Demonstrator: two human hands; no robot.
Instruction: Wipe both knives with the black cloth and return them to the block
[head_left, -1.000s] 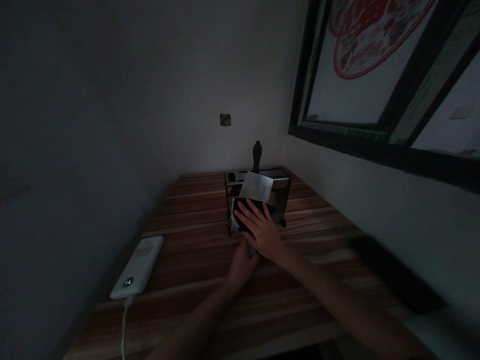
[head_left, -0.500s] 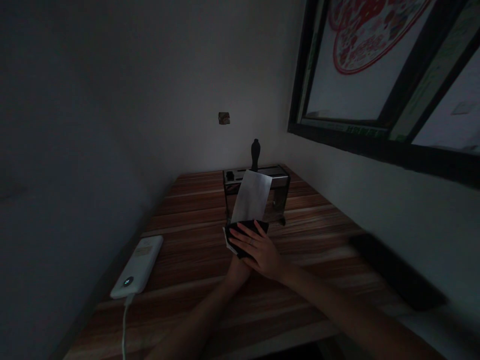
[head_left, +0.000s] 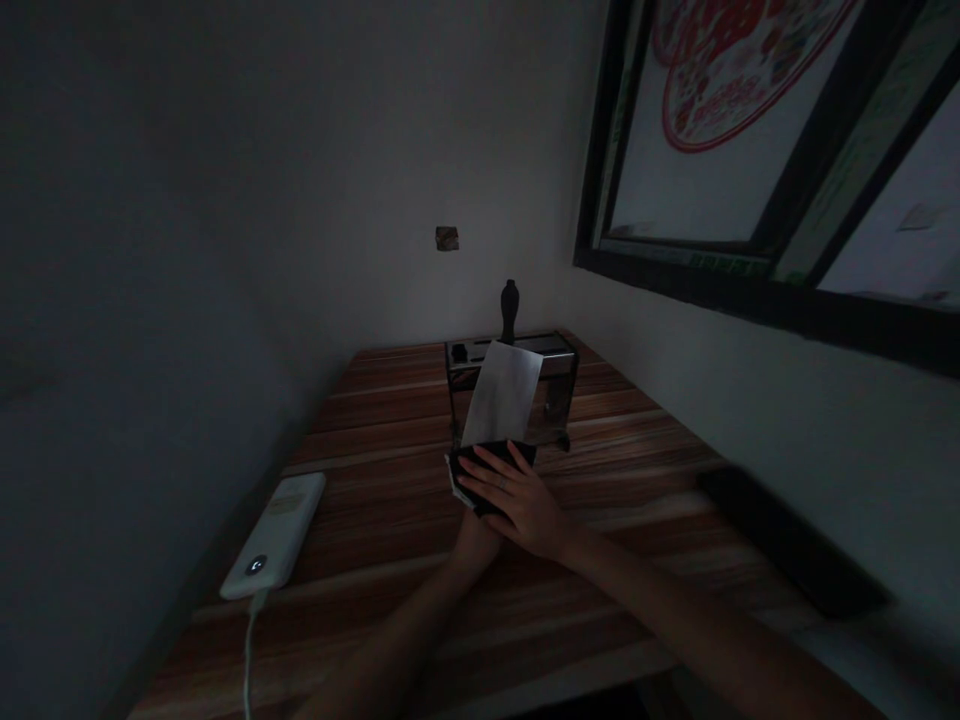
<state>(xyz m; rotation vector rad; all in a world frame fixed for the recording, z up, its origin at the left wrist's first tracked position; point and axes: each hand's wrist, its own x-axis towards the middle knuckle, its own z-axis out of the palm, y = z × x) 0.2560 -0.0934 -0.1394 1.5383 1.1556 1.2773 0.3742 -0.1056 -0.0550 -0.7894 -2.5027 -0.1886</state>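
Observation:
My right hand lies flat with fingers spread on a folded black piece with a pale edge along its left side. Its exact kind cannot be made out. A stiff-looking pale sheet sticks up from behind the black piece, tilted a little to the right. Beneath it is my left hand, of which only the wrist and back part show. Its fingers are hidden under the black piece and my right hand. Just beyond the sheet stands a metal device with black legs and an upright black handle, partly covered by the sheet.
On the left of the wood-grain table lies a white power bank with a lit round display and a white cable. A long dark flat object rests at the right edge. Walls border both sides, with a dark-framed window at right.
The hands, black piece and sheet keep their positions. The view has shifted very slightly, and the mark on the power bank's display differs.

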